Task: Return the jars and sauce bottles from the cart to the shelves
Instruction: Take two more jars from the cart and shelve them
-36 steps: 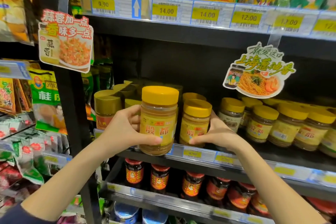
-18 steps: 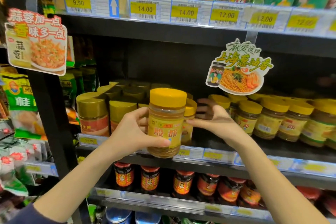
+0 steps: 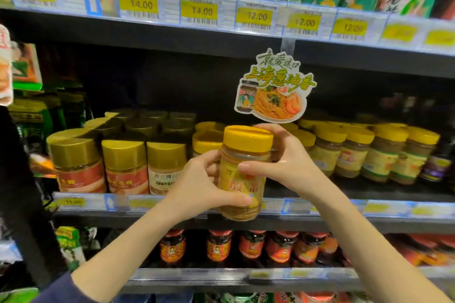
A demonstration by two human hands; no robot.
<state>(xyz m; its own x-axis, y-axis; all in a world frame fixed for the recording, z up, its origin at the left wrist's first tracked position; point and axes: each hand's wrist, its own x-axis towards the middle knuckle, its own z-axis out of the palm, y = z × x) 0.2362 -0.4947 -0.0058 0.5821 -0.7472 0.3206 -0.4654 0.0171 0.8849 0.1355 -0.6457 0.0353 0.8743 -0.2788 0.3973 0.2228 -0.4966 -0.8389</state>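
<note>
Both hands on one jar, held upright at the front edge of the middle shelf.
Left hand grips the lower body, thumb across the bottom of the label; right hand wraps the top, fingers behind the yellow lid, thumb on the front. Jar is in the air, in front of the shelf's price strip. Gold-lidded jars stand toward the shelf's left end, yellow-lidded jars toward its right. Red-lidded jars on the shelf below. Noodle sign hangs just above the jar.
</note>
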